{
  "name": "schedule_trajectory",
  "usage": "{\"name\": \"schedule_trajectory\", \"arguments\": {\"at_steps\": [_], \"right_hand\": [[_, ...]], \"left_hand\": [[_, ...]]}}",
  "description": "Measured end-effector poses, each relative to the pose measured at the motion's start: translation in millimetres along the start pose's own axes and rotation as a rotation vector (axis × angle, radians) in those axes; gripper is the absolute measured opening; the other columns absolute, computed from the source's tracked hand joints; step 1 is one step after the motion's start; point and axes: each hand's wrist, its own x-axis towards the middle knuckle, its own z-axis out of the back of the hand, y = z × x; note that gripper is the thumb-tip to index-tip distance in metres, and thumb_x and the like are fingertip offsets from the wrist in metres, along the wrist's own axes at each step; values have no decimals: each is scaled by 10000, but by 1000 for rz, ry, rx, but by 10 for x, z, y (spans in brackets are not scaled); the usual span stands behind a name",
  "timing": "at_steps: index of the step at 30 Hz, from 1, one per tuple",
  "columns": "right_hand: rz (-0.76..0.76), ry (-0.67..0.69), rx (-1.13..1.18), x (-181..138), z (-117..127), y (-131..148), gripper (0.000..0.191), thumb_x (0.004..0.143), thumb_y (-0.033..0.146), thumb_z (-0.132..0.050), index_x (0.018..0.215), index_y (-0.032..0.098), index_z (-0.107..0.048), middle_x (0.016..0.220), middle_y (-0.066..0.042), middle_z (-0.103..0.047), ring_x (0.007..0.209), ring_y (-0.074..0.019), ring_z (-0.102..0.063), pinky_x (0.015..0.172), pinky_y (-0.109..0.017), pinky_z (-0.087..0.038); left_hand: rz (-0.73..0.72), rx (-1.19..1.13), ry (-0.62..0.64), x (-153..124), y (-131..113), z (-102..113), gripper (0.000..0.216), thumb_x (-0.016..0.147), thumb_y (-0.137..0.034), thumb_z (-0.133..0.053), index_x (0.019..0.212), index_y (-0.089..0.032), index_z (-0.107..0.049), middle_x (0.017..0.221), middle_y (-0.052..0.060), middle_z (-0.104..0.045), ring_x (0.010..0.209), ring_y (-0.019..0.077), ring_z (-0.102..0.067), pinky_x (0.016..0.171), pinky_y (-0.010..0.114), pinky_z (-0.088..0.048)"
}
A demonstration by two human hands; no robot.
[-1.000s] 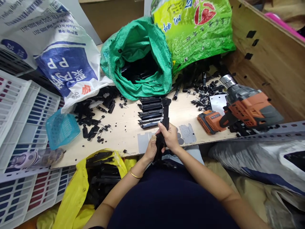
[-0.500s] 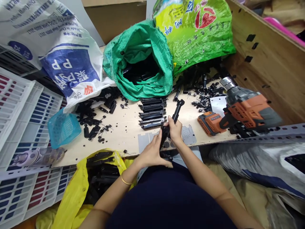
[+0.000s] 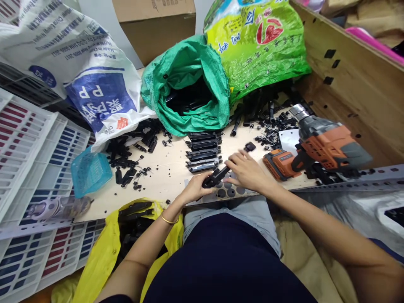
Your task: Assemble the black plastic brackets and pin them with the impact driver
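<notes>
My left hand [image 3: 195, 190] is closed round the near end of a long black plastic part [image 3: 225, 170] that lies slanted over a grey metal plate [image 3: 221, 192] at the bench's front edge. My right hand [image 3: 248, 170] lies over the middle of the same part, fingers mostly stretched and pressing it down; the part's far end [image 3: 250, 147] sticks out beyond the fingers. Just behind them lies a neat row of similar black parts [image 3: 203, 151].
An orange cordless drill [image 3: 325, 143] lies at the right. A green sack [image 3: 189, 88] of black parts, a lime sack [image 3: 257, 42] and a white PP sack [image 3: 91, 88] stand behind. Loose black pieces [image 3: 129, 147], a blue basket [image 3: 90, 170], white crates [image 3: 28, 160] and a yellow bag [image 3: 135, 219] are at the left.
The black part was held upright in both hands near my lap; it has been tipped down and now lies flat on the grey plate. My right hand slid forward over it.
</notes>
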Motion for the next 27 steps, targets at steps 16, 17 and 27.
{"name": "schedule_trajectory", "arguments": {"at_steps": [16,17,27], "right_hand": [[-455,579,821,-705,1,891,432,782,552,-572,569,194,-460,441,66,-375,401,-56,-282,401,-208,-176],[-504,549,895,-680,12,967,445,775,576,-573,578,197,-446,424,74,-365,382,-52,-272,388,-208,-166],[-655,483,1109,-552,3,1034,442,732,563,-650,616,184,-453,380,104,-351,303,-29,-274,310,-174,-191]], "left_hand": [[-42,-561,226,-689,-414,-164,639,685,-437,-707,1253,-169,-589,920,46,-686,820,224,-635,765,295,-489],[-17,-624,164,-704,-455,-139,606,672,-438,-717,1201,-156,-627,934,57,-684,846,236,-629,787,308,-485],[64,-727,-107,-749,-613,-129,390,661,-496,-731,835,-147,-710,894,59,-638,896,230,-550,842,317,-436]]}}
